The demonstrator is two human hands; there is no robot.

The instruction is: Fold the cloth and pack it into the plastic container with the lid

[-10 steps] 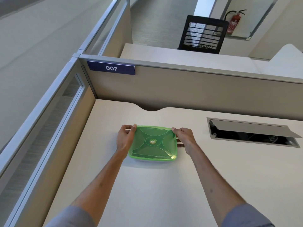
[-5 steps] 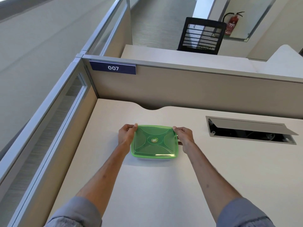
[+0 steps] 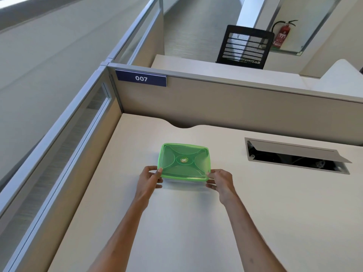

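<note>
A square plastic container with a translucent green lid (image 3: 184, 161) sits on the pale desk (image 3: 186, 222), lid on. My left hand (image 3: 148, 180) pinches its near left corner, thumb on the lid's edge. At the near right corner, my right hand (image 3: 221, 182) grips the same way. I cannot see through the lid clearly, and no cloth shows anywhere on the desk.
An open cable hatch (image 3: 294, 157) with a raised flap lies in the desk to the right. Beige partitions stand behind and to the left, with a "007" sign (image 3: 141, 78). A black mesh chair (image 3: 244, 47) stands beyond the far desk.
Both hands have slid from the container's far corners down to its near corners. The container stays on the desk.
</note>
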